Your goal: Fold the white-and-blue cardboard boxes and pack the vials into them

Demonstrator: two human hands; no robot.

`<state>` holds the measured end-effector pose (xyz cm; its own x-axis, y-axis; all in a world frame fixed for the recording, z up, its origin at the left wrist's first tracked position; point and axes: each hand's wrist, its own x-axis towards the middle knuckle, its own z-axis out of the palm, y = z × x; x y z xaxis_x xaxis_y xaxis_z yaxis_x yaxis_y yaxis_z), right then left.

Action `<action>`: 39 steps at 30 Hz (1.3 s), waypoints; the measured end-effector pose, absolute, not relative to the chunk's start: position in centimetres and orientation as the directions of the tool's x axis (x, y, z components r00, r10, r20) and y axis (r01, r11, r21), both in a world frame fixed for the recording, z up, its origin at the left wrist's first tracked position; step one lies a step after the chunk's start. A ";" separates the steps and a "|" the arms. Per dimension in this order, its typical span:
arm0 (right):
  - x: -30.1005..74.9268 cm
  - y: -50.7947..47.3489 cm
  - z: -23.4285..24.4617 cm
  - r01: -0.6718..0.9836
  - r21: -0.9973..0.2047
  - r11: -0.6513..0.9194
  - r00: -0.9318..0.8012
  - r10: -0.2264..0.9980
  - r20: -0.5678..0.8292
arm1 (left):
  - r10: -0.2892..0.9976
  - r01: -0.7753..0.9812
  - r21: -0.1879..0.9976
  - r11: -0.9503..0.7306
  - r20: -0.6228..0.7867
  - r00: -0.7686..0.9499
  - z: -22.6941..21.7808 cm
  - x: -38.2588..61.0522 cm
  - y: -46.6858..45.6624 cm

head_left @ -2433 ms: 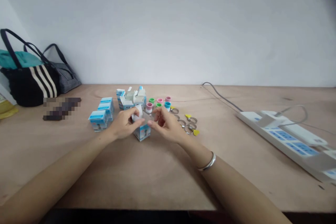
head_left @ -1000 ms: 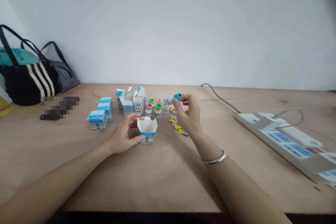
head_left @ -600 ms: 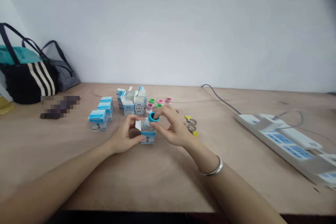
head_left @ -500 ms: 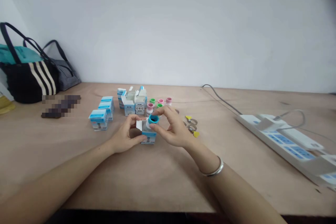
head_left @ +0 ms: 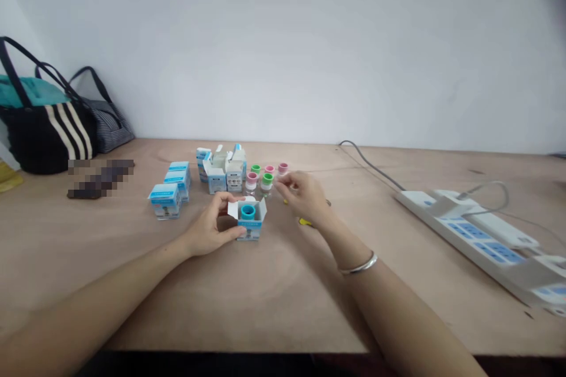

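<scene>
My left hand [head_left: 214, 224] holds a small blue-and-white carton [head_left: 250, 231] on the table, thumb at its front and fingers at its left side. The carton's top flaps stand raised, and a bottle with a blue ring-shaped top [head_left: 248, 211] sits inside. My right hand [head_left: 305, 195] hovers to the right of the carton, thumb and forefinger slightly apart beside the small bottles. These clear bottles have green tops [head_left: 267, 179] and pink tops [head_left: 252, 178]. Beneath my right hand, yellow-tipped pieces [head_left: 305, 221] lie partly hidden.
Closed cartons [head_left: 165, 201] stand at the left, and opened cartons [head_left: 217, 179] stand behind my left hand. A power strip [head_left: 469, 241] with a grey cable [head_left: 371, 162] lies at the right. Bags [head_left: 48, 129] and a pixelated dark object [head_left: 99, 179] are at the far left.
My right hand has let go of the blue-topped bottle, which now sits lower in the carton. It has moved right and away toward the other bottles. My left hand stays on the carton.
</scene>
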<state>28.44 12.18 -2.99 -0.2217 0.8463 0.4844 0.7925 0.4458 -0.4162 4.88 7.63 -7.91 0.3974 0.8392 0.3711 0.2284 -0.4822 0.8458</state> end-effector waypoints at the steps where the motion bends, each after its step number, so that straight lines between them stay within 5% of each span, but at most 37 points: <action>1: 29.4 12.6 -2.8 0.890 -0.339 0.305 -0.171 0.912 0.373 | 0.840 0.230 0.848 -0.477 0.364 0.402 -7.9 4.9 7.7; 4: 31.7 13.5 -2.6 0.968 -0.218 0.123 -0.092 0.985 0.147 | 0.842 0.228 0.854 -0.468 0.351 0.410 -7.9 4.9 7.7; 13: 32.0 13.9 -3.3 0.962 -0.166 0.217 -0.225 0.974 -0.030 | 0.850 0.224 0.866 -0.448 0.334 0.407 -8.0 4.9 7.7; 18: 30.8 13.4 -3.3 0.947 -0.113 0.301 -0.296 0.953 0.064 | 0.805 0.276 0.796 -0.539 0.390 0.447 -8.0 4.6 8.0; 23: 29.9 12.4 -2.1 0.954 -0.093 0.285 -0.262 0.944 0.199 | 0.712 0.430 0.580 -0.691 0.446 0.543 -7.2 4.4 8.2; 25: 29.4 11.7 -1.5 0.902 -0.282 0.326 -0.237 0.922 0.307 | 0.706 0.446 0.557 -0.700 0.449 0.548 -7.0 4.3 8.2; 28: 28.0 10.3 -1.0 0.589 -0.670 0.451 -0.117 0.869 0.482 | 0.709 0.437 0.568 -0.698 0.458 0.536 -6.9 4.4 8.2; 30: 26.8 9.4 -1.1 0.426 -0.752 0.502 -0.058 0.845 0.531 | 0.706 0.430 0.570 -0.700 0.462 0.537 -7.0 4.4 8.1; 33: 25.2 8.2 -1.6 0.415 -0.701 0.580 -0.070 0.788 0.612 | 0.702 0.434 0.561 -0.705 0.467 0.538 -7.2 4.4 8.1; 39: 24.3 7.6 -2.3 0.643 -0.471 0.604 -0.201 0.726 0.657 | 0.679 0.441 0.521 -0.731 0.485 0.552 -7.3 4.3 8.2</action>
<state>24.26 7.59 -2.34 -0.2010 0.7263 0.6573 0.6425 0.6043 -0.4712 4.33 8.25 -7.27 0.5520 0.6786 0.4845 0.4412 -0.7308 0.5209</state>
